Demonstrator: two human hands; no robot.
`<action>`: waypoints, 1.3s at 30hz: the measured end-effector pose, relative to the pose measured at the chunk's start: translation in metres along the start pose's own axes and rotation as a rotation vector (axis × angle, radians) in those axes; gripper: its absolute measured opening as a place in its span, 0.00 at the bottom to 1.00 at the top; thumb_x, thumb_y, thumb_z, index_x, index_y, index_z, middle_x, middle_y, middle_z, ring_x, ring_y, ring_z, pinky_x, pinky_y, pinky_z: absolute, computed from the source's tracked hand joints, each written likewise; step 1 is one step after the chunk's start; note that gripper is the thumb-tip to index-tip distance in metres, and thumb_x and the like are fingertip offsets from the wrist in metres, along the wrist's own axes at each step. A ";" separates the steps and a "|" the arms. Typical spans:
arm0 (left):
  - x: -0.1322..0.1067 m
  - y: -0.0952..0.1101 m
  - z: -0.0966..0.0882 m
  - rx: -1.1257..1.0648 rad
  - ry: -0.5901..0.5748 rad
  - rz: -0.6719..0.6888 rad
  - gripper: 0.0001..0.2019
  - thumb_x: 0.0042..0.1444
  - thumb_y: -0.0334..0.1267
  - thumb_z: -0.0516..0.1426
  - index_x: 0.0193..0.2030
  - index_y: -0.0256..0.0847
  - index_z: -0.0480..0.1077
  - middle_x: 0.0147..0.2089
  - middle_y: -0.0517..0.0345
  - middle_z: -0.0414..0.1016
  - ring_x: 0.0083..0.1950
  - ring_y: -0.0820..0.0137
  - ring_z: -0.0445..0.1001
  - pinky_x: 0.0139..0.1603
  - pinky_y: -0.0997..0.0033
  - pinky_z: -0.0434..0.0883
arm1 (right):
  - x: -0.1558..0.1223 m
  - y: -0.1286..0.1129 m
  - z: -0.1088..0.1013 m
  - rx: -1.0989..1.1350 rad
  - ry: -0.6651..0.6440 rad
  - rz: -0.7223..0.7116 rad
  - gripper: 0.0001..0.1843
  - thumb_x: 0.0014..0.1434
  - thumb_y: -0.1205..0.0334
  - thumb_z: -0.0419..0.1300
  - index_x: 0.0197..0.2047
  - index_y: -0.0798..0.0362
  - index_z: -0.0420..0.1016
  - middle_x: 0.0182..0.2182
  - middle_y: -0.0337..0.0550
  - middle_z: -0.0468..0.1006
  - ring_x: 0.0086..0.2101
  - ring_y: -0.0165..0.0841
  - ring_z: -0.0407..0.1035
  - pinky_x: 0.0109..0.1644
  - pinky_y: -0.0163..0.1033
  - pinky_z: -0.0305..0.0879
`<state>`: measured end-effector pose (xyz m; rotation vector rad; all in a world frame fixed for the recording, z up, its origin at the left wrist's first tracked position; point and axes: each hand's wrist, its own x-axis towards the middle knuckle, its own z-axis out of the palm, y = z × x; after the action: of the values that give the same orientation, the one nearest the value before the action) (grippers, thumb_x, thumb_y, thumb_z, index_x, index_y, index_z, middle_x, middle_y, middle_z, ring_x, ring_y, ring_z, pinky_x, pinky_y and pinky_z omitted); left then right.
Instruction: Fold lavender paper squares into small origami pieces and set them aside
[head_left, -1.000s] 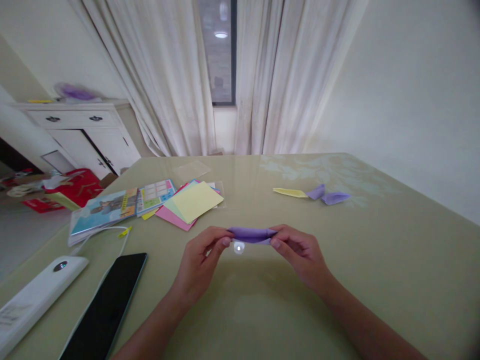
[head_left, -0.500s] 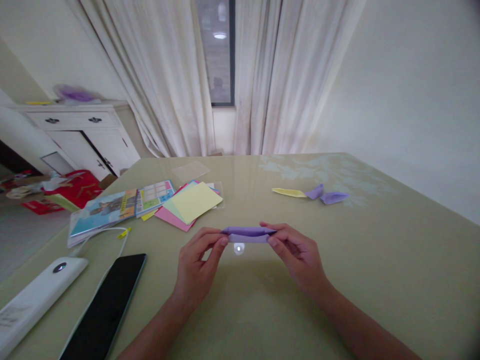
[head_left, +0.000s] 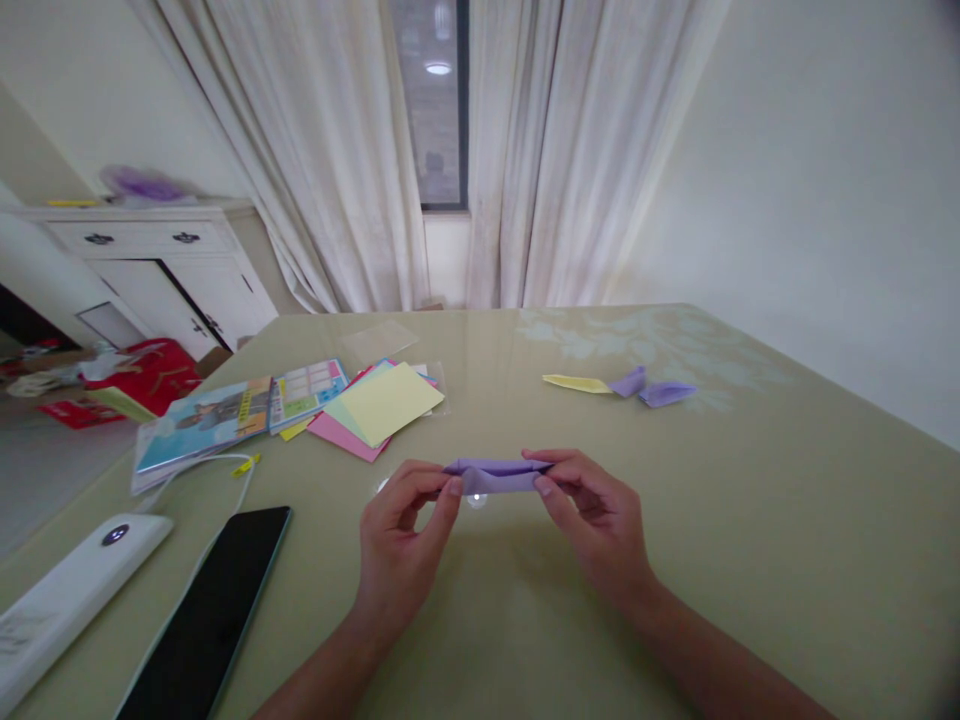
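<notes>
A folded piece of purple paper [head_left: 498, 482], long and narrow with a slit-like opening along its top, is held level above the table. My left hand [head_left: 409, 525] pinches its left end between thumb and fingers. At the right end, my right hand [head_left: 596, 515] grips it the same way, thumb in front. Beyond my hands, to the right, lie a folded yellow paper strip [head_left: 576, 384] and two folded purple paper pieces, one [head_left: 628, 382] beside the other [head_left: 667, 394].
Coloured paper sheets [head_left: 394, 405] are stacked at the back left, beside booklets [head_left: 214, 420] and a clear plastic sleeve [head_left: 379, 341]. Nearer, a black phone [head_left: 214, 610] and a white device [head_left: 82, 605] with a cable [head_left: 187, 590] lie on the glossy table [head_left: 750, 520].
The left end of the purple paper looks pushed in, its opening narrower there. Both hands have shifted slightly, still pinching the ends.
</notes>
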<state>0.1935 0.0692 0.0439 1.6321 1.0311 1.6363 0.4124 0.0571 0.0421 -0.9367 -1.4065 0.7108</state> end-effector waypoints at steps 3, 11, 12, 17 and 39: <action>0.002 0.003 0.002 -0.025 0.007 -0.023 0.07 0.66 0.38 0.65 0.35 0.42 0.81 0.37 0.56 0.79 0.37 0.70 0.78 0.34 0.77 0.74 | 0.001 -0.001 -0.001 -0.033 -0.013 -0.049 0.04 0.70 0.64 0.65 0.41 0.48 0.83 0.47 0.49 0.85 0.48 0.40 0.82 0.52 0.42 0.79; 0.000 0.001 0.002 0.042 -0.049 -0.078 0.12 0.68 0.45 0.63 0.36 0.43 0.84 0.40 0.54 0.74 0.39 0.69 0.75 0.33 0.76 0.73 | 0.005 -0.007 0.000 -0.075 0.005 0.002 0.05 0.69 0.60 0.67 0.39 0.48 0.84 0.37 0.45 0.82 0.38 0.37 0.79 0.42 0.39 0.80; 0.000 0.001 0.001 0.037 -0.047 -0.082 0.11 0.67 0.45 0.64 0.36 0.43 0.84 0.41 0.54 0.74 0.39 0.69 0.76 0.33 0.76 0.73 | 0.005 -0.007 0.000 -0.060 0.009 0.024 0.05 0.69 0.60 0.67 0.39 0.48 0.84 0.37 0.45 0.82 0.38 0.38 0.80 0.42 0.39 0.81; -0.002 -0.002 0.000 0.055 -0.030 -0.043 0.09 0.65 0.43 0.67 0.35 0.43 0.83 0.40 0.56 0.73 0.38 0.70 0.76 0.33 0.77 0.76 | 0.004 -0.004 0.003 -0.010 0.045 0.070 0.09 0.66 0.59 0.70 0.32 0.49 0.81 0.38 0.48 0.83 0.43 0.41 0.82 0.44 0.40 0.82; -0.006 -0.011 0.005 -0.046 -0.001 -0.063 0.05 0.67 0.38 0.65 0.47 0.46 0.83 0.49 0.52 0.77 0.55 0.62 0.80 0.58 0.60 0.81 | 0.002 0.006 0.007 0.096 0.109 0.232 0.15 0.57 0.53 0.77 0.30 0.50 0.77 0.41 0.49 0.83 0.47 0.44 0.83 0.48 0.43 0.83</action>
<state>0.1974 0.0703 0.0308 1.5556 1.0260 1.6060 0.4067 0.0624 0.0377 -1.0577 -1.1694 0.8794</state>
